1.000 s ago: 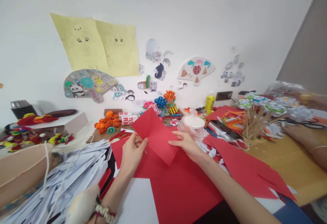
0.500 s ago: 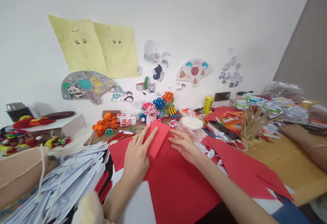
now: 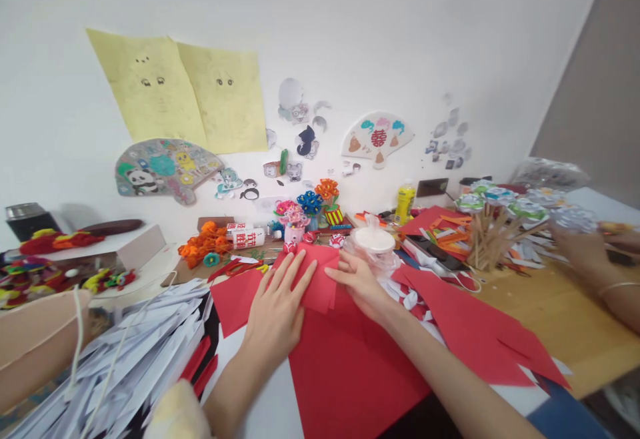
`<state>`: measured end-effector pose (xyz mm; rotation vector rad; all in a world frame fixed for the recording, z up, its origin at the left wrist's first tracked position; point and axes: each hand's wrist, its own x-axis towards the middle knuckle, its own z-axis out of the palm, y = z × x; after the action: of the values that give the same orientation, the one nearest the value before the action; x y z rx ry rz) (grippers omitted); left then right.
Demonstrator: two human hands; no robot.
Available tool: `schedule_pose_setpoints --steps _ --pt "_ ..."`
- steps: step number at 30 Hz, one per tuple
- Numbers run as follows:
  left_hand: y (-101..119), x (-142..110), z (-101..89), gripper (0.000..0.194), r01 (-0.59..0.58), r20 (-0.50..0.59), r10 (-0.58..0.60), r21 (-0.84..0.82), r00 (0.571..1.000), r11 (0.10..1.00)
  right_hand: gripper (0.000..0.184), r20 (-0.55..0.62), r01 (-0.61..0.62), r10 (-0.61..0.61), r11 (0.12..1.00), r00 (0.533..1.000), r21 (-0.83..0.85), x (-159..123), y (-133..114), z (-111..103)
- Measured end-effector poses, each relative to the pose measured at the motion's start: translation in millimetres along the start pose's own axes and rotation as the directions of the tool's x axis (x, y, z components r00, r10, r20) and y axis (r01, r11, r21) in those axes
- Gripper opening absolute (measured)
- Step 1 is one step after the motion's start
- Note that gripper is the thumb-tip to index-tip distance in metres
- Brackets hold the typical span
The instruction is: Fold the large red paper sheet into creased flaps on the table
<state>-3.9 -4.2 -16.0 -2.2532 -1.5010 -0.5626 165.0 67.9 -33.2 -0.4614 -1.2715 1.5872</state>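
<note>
A small folded piece of red paper (image 3: 320, 287) lies under my two hands, above a large red sheet (image 3: 350, 372). My left hand (image 3: 277, 309) rests flat on its left part, fingers stretched out and spread. At its right edge, my right hand (image 3: 361, 283) has thumb and fingers closed on the paper; the exact pinch is partly hidden. More red paper (image 3: 237, 302) sticks out to the left of my left hand. White paper (image 3: 270, 399) shows beneath the red sheet.
White paper strips (image 3: 145, 352) are heaped at left, near another person's arm (image 3: 35, 332). A lidded plastic cup (image 3: 373, 245) stands behind my right hand. At right are red sheets (image 3: 465, 325), flowers on sticks (image 3: 493, 239) and another person's hand (image 3: 583, 255).
The folded red paper has turned and now looks wider and flatter. My left hand has moved slightly right and lies flatter; my right fingers have closed on the paper's edge.
</note>
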Motion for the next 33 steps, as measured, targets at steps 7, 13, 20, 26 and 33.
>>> schedule_pose_setpoints --steps 7,13,20,26,33 --pt "-4.4 7.0 -0.6 0.074 0.189 -0.017 -0.255 -0.621 0.967 0.760 0.040 -0.031 0.010 -0.011 0.999 0.999 -0.031 1.4 -0.5 -4.0" --pt "-3.1 12.6 0.1 0.061 0.458 0.360 -0.539 -0.887 0.762 0.056 0.051 -0.095 -0.050 0.041 0.995 0.995 -0.086 0.4 1.4 0.7" --pt "-1.0 11.8 -3.1 0.046 0.404 0.374 -0.540 -0.912 0.754 -0.068 0.027 -0.131 0.018 -0.050 0.972 0.990 -0.234 2.6 1.6 2.2" --pt "-2.6 12.1 -2.5 0.041 0.390 0.347 -0.537 -0.920 0.769 -0.036 0.025 -0.163 -0.029 -0.002 0.982 0.987 -0.188 1.7 -2.6 3.7" --pt "-3.6 11.4 -3.5 0.042 0.411 0.333 -0.559 -0.912 0.759 0.015 0.027 -0.150 -0.002 -0.035 0.971 0.988 -0.240 2.2 0.7 1.1"
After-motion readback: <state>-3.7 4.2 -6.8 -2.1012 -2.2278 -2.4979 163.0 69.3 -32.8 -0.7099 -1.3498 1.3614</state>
